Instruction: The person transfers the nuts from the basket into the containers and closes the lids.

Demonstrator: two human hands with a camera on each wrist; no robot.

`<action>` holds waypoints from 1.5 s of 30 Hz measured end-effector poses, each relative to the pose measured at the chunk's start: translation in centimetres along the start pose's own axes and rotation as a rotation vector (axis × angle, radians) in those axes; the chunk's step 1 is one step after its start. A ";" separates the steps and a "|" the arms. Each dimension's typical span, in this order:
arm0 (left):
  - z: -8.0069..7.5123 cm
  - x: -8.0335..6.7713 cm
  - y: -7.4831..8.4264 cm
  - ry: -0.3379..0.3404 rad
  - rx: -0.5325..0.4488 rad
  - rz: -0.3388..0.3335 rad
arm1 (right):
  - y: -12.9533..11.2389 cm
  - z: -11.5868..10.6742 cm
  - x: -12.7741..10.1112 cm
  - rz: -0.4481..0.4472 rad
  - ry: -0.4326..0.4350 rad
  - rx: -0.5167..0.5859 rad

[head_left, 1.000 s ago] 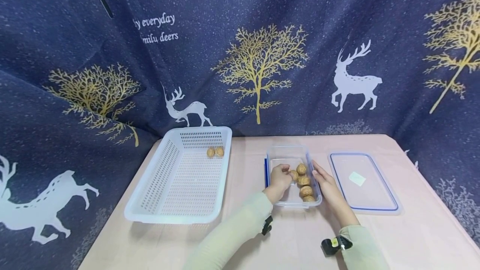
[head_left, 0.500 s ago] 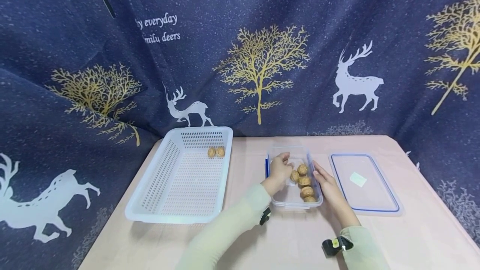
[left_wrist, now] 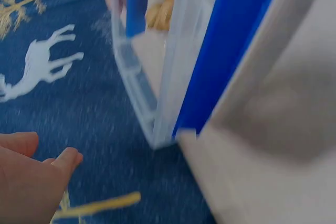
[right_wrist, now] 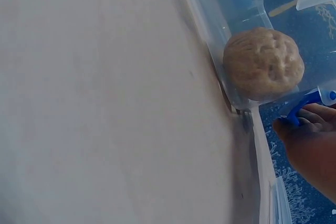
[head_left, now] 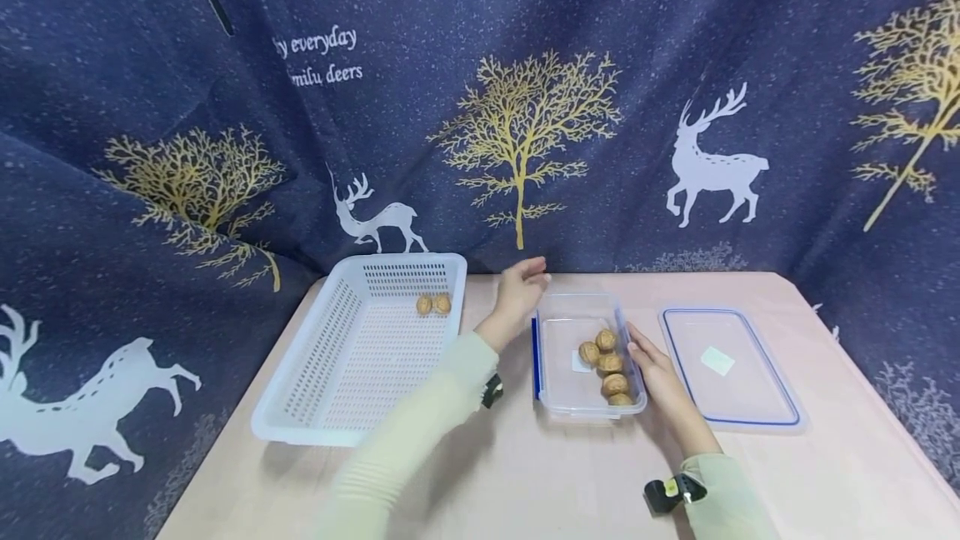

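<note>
In the head view, my left hand (head_left: 517,297) is held above the table between the basket and the clear plastic box (head_left: 558,394), holding nothing. Its fingers look loosely extended; the left wrist view shows the hand (left_wrist: 34,174) apart from the box (left_wrist: 163,129). My right hand (head_left: 662,373) rests against the box's right side, fingers fairly straight along the wall. A blue latch (right_wrist: 307,103) hangs by its fingertips in the right wrist view. Several walnuts (head_left: 611,363) lie along the right half of the box. Two more walnuts (head_left: 433,304) sit in the white basket (head_left: 348,438).
The blue-edged lid (head_left: 738,390) lies flat right of the box, bearing a pale label (head_left: 717,360). A pink cloth covers the table (head_left: 570,482). Behind it hangs a dark blue curtain (head_left: 465,190) printed with deer and trees.
My left hand has left a walnut among the others in the box, then risen out and moved left and away toward the back. My right hand has stayed by the box.
</note>
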State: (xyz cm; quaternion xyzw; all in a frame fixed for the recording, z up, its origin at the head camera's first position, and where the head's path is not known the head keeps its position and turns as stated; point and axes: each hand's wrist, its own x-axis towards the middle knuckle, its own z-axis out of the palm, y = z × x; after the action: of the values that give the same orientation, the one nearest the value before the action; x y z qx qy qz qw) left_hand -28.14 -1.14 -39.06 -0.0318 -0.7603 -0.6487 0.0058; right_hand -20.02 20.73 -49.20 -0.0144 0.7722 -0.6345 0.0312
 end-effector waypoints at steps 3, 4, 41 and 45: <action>-2.0 0.6 0.5 0.015 -0.048 0.017 | -0.1 0.0 0.0 0.000 -0.002 0.008; -2.6 0.8 0.6 0.022 -0.060 0.023 | -0.1 0.0 -0.1 0.004 -0.003 0.016; -17.1 4.3 -6.1 0.303 -0.038 -0.099 | 0.2 -0.1 0.2 0.032 -0.003 -0.012; -17.5 4.3 -6.9 0.321 -0.026 -0.130 | 0.2 -0.1 0.1 0.022 -0.001 -0.010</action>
State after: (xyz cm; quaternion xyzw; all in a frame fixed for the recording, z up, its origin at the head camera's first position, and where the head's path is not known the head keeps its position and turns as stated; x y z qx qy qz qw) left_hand -33.42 -19.35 -42.85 0.1213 -0.7417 -0.6542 0.0847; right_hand -20.07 20.83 -49.36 -0.0062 0.7753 -0.6304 0.0385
